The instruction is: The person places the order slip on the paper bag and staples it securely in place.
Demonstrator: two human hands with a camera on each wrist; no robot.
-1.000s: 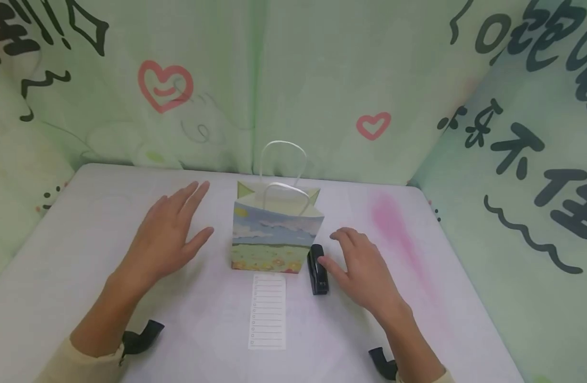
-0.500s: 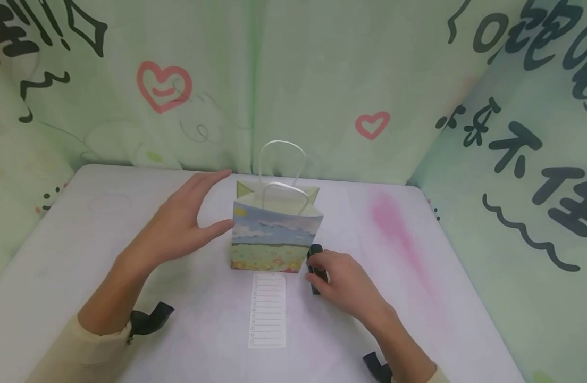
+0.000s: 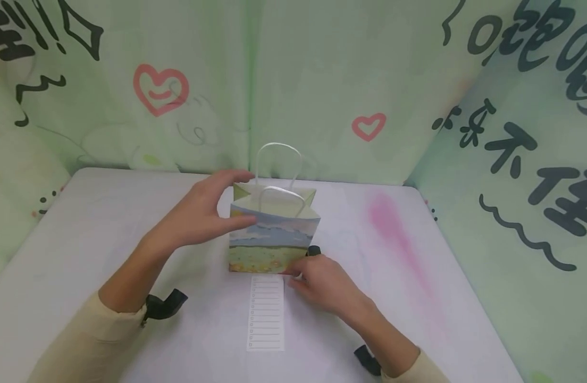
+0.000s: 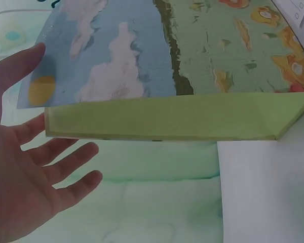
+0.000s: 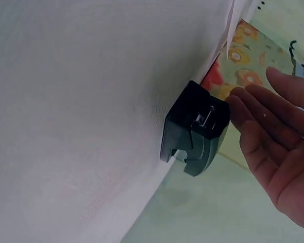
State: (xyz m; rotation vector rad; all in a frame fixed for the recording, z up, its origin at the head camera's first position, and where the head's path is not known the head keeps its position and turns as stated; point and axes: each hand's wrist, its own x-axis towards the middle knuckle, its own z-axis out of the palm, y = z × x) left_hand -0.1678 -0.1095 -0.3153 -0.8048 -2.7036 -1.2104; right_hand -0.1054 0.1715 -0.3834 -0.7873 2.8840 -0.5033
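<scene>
Our left hand spreads its fingers round the left side of the paper bag, upright on the table; our right hand, loosely bent, empty, is near its lower right corner. We judge the bag light, easily creased, best lifted by the handles

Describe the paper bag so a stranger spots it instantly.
On the white table, before the green backdrop, stands an upright paper bag with a printed sky and meadow. Unlike the lined slip and black stapler nearby, it has two white looped handles.
</scene>
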